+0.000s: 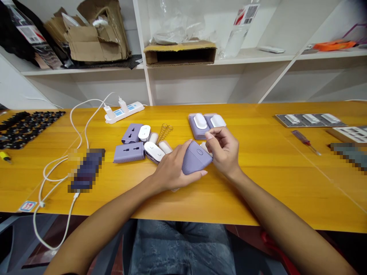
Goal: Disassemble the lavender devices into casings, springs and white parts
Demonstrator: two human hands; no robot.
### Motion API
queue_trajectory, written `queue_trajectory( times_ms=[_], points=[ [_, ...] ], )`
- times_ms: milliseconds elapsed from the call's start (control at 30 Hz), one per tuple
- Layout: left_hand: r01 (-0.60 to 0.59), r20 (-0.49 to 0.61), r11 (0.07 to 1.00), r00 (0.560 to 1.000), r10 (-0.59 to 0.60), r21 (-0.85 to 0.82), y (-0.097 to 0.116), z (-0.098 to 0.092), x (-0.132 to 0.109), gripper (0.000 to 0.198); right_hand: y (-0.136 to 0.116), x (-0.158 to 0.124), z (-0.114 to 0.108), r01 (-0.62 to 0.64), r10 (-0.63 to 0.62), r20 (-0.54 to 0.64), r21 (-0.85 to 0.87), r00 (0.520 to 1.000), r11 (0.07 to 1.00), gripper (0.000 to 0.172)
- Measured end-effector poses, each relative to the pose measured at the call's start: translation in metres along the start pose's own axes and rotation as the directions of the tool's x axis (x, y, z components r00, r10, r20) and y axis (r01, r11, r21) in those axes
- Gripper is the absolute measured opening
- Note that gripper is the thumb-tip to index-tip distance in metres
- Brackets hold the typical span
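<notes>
My left hand (pixel 169 168) is closed around a purple plastic housing (pixel 195 160) with an oval mark, held tilted above the table. At the housing's right end, my right hand (pixel 226 151) has thumb and forefinger pinched by a small white part (pixel 204 146); what lies between the fingertips is hidden. Left of the hands lie purple socket casings (pixel 132 133), white oval caps (pixel 155 151), pale cylindrical pieces (pixel 165 147) and thin coil springs (pixel 164 131). Just behind my right hand stand purple casings (pixel 197 131) with white oval pieces (pixel 200 121) on top.
A white power strip (pixel 125 112) with plugs lies at the back left. Its cable (pixel 43 187) loops around a blurred-out dark phone (pixel 87 170). On the right are a screwdriver (pixel 305 141) and a grey tray (pixel 298 121) holding white pieces. Black parts (pixel 31 128) lie far left.
</notes>
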State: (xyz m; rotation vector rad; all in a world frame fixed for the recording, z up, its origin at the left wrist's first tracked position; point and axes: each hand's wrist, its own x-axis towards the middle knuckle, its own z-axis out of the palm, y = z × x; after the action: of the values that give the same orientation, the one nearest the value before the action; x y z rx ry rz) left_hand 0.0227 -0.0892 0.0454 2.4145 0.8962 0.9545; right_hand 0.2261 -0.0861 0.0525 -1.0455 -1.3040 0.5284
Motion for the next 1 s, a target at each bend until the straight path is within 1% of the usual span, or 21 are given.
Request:
queue_trajectory(
  times_ms=[167, 300, 400, 500, 633, 733, 800, 833, 900, 1000],
  points=[
    [-0.001, -0.011, 1.0, 1.0, 0.001, -0.024, 0.0, 0.0, 0.0, 0.098, -0.001, -0.002, 0.003, 0.062, -0.058, -0.123, 0.034, 0.991, 0.998, 0.034],
    [0.001, -0.016, 0.998, 1.0, -0.002, -0.055, 0.0, 0.001, 0.0, 0.097, 0.001, -0.001, 0.005, 0.125, -0.113, -0.203, 0.049, 0.973, 0.991, 0.039],
    [0.022, -0.013, 0.998, 1.0, -0.022, -0.061, 0.0, 0.002, 0.0, 0.096, 0.009, 0.002, 0.005, 0.218, -0.206, -0.277, 0.011, 0.938, 0.976, 0.04],
    [0.034, -0.015, 0.998, 0.999, -0.035, -0.05, -0.001, 0.003, -0.001, 0.096, 0.017, 0.004, 0.003, 0.307, -0.316, -0.329, -0.08, 0.89, 0.948, 0.037],
    [0.019, -0.054, 1.0, 0.998, -0.02, -0.019, -0.001, 0.003, -0.002, 0.096, 0.016, 0.005, -0.002, 0.353, -0.424, -0.332, -0.255, 0.842, 0.9, 0.035],
    [-0.002, -0.1, 1.0, 0.995, 0.005, 0.03, 0.0, 0.004, -0.002, 0.096, 0.009, 0.006, -0.007, 0.392, -0.52, -0.305, -0.393, 0.798, 0.832, 0.035],
    [-0.015, -0.13, 0.998, 0.991, 0.023, 0.063, 0.001, 0.005, -0.002, 0.096, 0.005, 0.007, -0.008, 0.415, -0.565, -0.293, -0.443, 0.771, 0.795, 0.035],
    [-0.018, -0.145, 0.997, 0.989, 0.029, 0.075, 0.002, 0.005, -0.002, 0.097, 0.003, 0.007, -0.009, 0.42, -0.574, -0.291, -0.448, 0.765, 0.789, 0.034],
    [-0.014, -0.165, 0.996, 0.986, 0.028, 0.086, 0.002, 0.005, -0.002, 0.096, 0.002, 0.007, -0.008, 0.433, -0.568, -0.275, -0.423, 0.776, 0.796, 0.029],
    [0.006, -0.163, 0.997, 0.987, 0.006, 0.075, -0.002, 0.003, -0.001, 0.093, 0.001, 0.006, -0.006, 0.438, -0.523, -0.198, -0.353, 0.829, 0.827, 0.015]
  ],
)
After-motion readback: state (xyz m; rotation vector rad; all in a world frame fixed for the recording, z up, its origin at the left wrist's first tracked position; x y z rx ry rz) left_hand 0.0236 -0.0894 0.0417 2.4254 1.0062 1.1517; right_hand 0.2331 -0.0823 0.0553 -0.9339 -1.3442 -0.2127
